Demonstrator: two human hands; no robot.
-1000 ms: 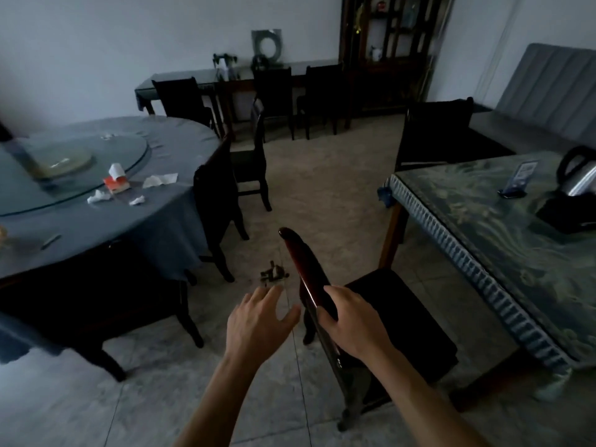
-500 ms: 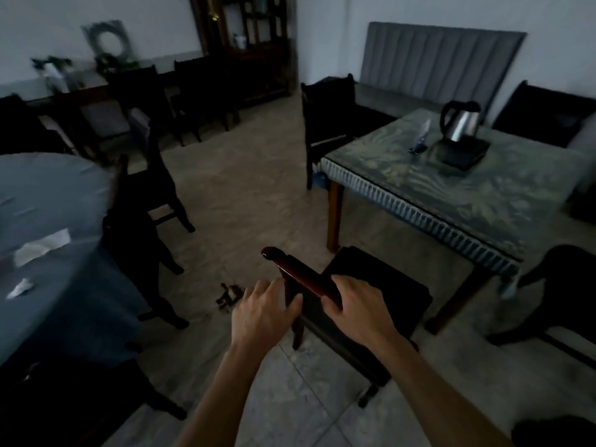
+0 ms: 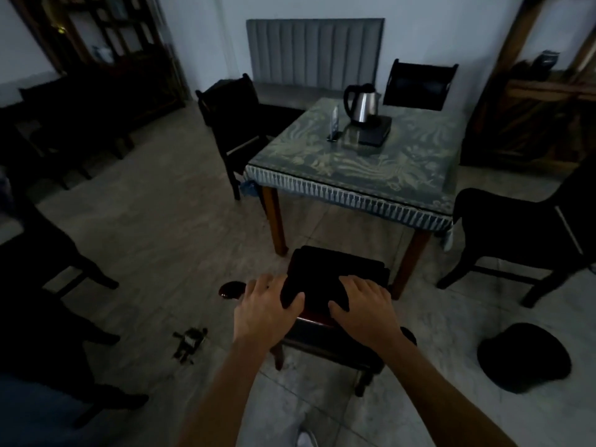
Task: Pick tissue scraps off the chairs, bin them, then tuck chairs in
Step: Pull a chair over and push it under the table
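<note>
A dark wooden chair [image 3: 335, 269] stands directly below me, its seat facing the square table [image 3: 361, 175]. My left hand [image 3: 267, 309] and my right hand [image 3: 362, 304] both grip the chair's glossy reddish top rail, fingers curled over the front. The seat's front edge reaches just to the table's near legs. No tissue scrap shows on this seat. The room is dim.
A kettle [image 3: 362, 103] on a tray stands on the patterned tablecloth. Other dark chairs stand at the table's left [image 3: 232, 124], far side [image 3: 419, 83] and right [image 3: 522, 233]. A small object [image 3: 190, 343] lies on the floor left of me. A round dark object [image 3: 525, 358] sits at the right.
The view swung right, off the round table, to face the square table. My left hand closed on the rail beside the right. The chair turned square to the table.
</note>
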